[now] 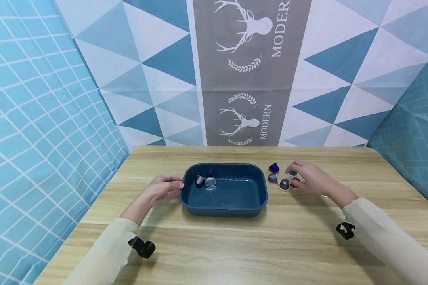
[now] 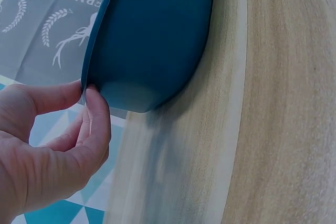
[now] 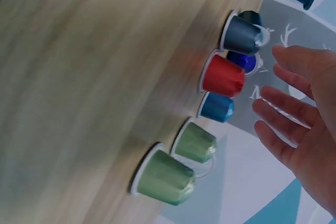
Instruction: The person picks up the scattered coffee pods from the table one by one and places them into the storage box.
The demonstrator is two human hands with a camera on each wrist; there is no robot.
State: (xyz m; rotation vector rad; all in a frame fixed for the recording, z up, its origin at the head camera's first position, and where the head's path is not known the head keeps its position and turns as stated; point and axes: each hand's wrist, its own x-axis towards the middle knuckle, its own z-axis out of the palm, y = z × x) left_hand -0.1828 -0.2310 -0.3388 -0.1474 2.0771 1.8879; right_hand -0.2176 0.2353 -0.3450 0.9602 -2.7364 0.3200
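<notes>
My left hand pinches the left rim of a dark blue plastic basin between thumb and fingers, as the left wrist view shows. Inside lie a dark coffee capsule and a pale, see-through round piece. To the basin's right, my right hand hovers over a group of coffee capsules, fingers spread and holding nothing. The right wrist view shows a dark grey capsule, a red capsule, a blue capsule and two green capsules beside its fingers, standing on their rims.
A purple-blue capsule lies near the basin's right end, with a grey one just in front. Everything rests on a wooden table. Patterned cloth hangs behind it, and blue checked cloth covers the left side.
</notes>
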